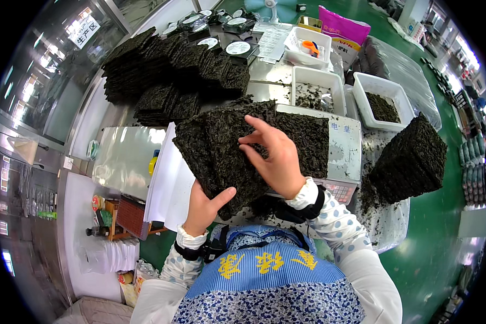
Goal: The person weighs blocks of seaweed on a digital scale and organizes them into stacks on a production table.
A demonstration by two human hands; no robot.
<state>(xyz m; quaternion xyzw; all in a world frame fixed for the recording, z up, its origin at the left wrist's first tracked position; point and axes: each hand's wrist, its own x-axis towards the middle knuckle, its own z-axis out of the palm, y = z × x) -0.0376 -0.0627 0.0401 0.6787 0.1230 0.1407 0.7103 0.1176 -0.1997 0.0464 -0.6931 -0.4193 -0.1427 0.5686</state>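
My left hand (pixel 204 208) grips the lower left edge of a fanned bundle of dried seaweed sheets (pixel 222 150), thumb on top. Over the bundle's right part is my right hand (pixel 277 156), fingers bent and somewhat apart, with nothing visible held in them; whether the fingertips touch the sheets is hard to tell. Just to the right, more dark seaweed sheets (pixel 308 141) lie on the platform of a weighing scale (pixel 345 152). The held bundle covers part of that platform, and my right wrist hides some of the scale's keypad.
Tall seaweed stacks (pixel 146 69) stand at the back left; another stack (pixel 409 162) is at the right. White plastic bins (pixel 342 95) with seaweed crumbs sit behind the scale. White paper sheets (pixel 174 190) lie left. Farther back are labelled black packets (pixel 239 48) and a fan (pixel 271 6).
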